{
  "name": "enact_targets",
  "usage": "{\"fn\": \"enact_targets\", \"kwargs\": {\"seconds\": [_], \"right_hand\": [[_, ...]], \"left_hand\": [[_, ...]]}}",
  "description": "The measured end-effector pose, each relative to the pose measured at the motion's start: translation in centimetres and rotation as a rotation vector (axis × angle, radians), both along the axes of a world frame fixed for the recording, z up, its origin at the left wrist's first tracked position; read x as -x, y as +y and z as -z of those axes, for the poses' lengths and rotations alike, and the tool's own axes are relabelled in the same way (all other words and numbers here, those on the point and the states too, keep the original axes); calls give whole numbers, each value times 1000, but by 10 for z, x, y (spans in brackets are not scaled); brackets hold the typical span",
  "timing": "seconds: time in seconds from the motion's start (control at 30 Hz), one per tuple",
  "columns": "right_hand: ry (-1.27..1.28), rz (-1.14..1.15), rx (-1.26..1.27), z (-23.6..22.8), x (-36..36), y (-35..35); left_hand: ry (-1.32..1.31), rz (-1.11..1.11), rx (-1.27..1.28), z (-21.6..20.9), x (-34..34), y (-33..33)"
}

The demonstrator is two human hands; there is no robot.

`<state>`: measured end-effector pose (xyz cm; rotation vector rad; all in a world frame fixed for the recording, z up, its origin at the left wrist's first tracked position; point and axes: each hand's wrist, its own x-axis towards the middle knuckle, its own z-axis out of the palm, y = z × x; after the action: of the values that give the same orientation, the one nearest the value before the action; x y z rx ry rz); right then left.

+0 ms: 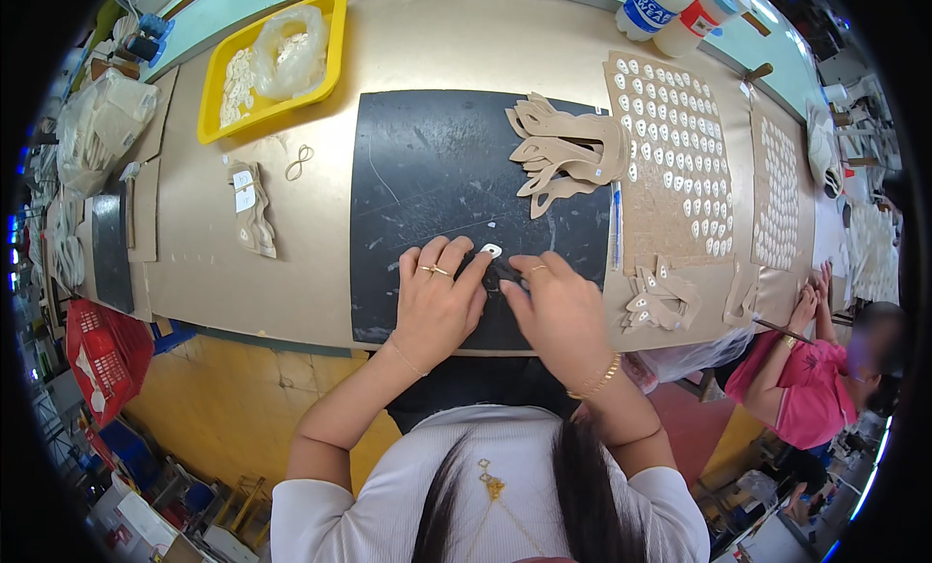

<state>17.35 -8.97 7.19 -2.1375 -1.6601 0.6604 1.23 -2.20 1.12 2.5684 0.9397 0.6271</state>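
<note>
Both of my hands work close together over a black cutting mat (417, 184). A small white teardrop-shaped piece with a dark hole (492, 250) is at the fingertips of my left hand (435, 296), whose fingers are bent and closed on its edge. My right hand (561, 315) is curled just to the right, thumb and index finger drawn together; what they hold, if anything, is too small to make out. Beyond my right hand, a fanned stack of tan strap-like cut pieces (582, 150) lies across the mat's far right part. A tiny white scrap (492, 225) sits just past the teardrop piece.
A yellow tray (335, 53) with white pieces and a plastic bag stands far left. Nearer lies a tan bundle (254, 214). Right are a brown board with rows of white pieces (670, 146), a blue pen (616, 228) and more tan pieces (670, 296). A co-worker (801, 388) sits right.
</note>
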Motion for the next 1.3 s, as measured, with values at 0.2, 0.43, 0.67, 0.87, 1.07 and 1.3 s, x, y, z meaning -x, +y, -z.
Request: {"fn": "enact_targets", "kwargs": {"seconds": [0.2,0.43,0.67,0.87,1.07,1.3], "right_hand": [[57,86,-164,-20,-67,13],[-141,-329,-335,29,-108,72],[542,-75,229,12,-109,80],[633,-44,347,21,-77,70],[484,-127,296,27,-55,64],[366,-137,139,38,-43,53]], "left_hand": [[-71,14,-13,8,-2,5],[-191,-69,44,16,0,0],[-342,-140,194,19,5,1],[-290,-108,217,15,18,-2],[-206,-42,185,11,25,-10],[-118,-17,132,12,23,-11]]}}
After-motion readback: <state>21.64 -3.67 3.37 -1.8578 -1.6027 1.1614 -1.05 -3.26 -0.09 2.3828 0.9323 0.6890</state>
